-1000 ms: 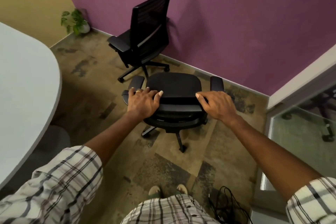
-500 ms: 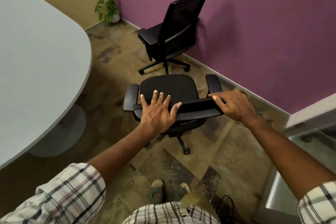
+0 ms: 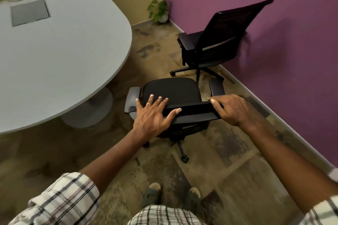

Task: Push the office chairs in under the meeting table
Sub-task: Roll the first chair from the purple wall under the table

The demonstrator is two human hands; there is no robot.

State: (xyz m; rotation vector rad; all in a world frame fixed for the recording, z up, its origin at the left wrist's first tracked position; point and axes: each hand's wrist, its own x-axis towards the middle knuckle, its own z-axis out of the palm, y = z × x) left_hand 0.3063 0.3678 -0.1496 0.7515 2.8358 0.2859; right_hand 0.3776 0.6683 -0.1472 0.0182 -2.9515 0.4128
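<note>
A black office chair with grey armrests stands just in front of me, its seat facing away and slightly toward the grey meeting table on the left. My left hand lies flat with spread fingers on the left end of the chair's backrest top. My right hand grips the right end of that backrest, fingers curled over it. The chair is a short way from the table's rounded edge, not under it. A second black mesh-back chair stands farther off by the purple wall, its seat toward the table.
The table's round pedestal base sits under its rounded end, left of the near chair. A potted plant stands in the far corner. The purple wall and its skirting run along the right. My feet are right behind the chair.
The near chair has rolled and turned left toward the table, and my view has swung left with it. My left hand's fingers have spread flat on the backrest.
</note>
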